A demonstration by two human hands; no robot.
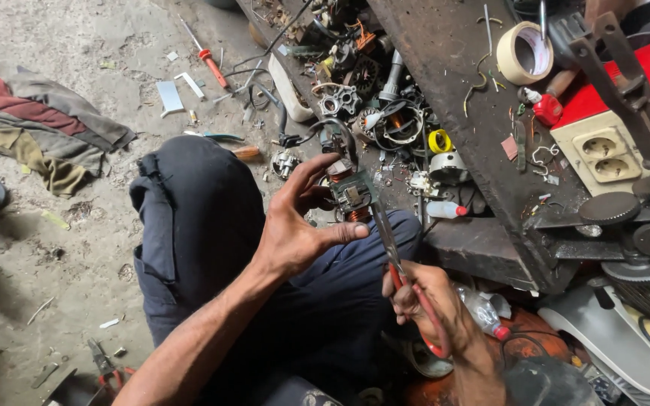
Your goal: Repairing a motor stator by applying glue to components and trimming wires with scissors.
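The left hand (295,229) grips a small motor part (350,194) with copper windings; its fingers are closed around the part's left side, thumb extended to the right beneath it. The part is held in the air above the person's lap, near the middle of the scene. The right hand (430,308) is closed around the red handles of a pair of pliers (396,263). The pliers' metal tip points up and to the left and meets the lower right edge of the motor part.

Beyond the hands, a pile of motor parts and wires (355,83) lies on the floor. To the right, a dark surface (445,53) carries a roll of tape (524,53) and a red-and-cream socket box (607,131). At far left, a heap of rags (39,128) lies on the floor. A red-handled screwdriver (206,56) lies far from the hands, near the top.
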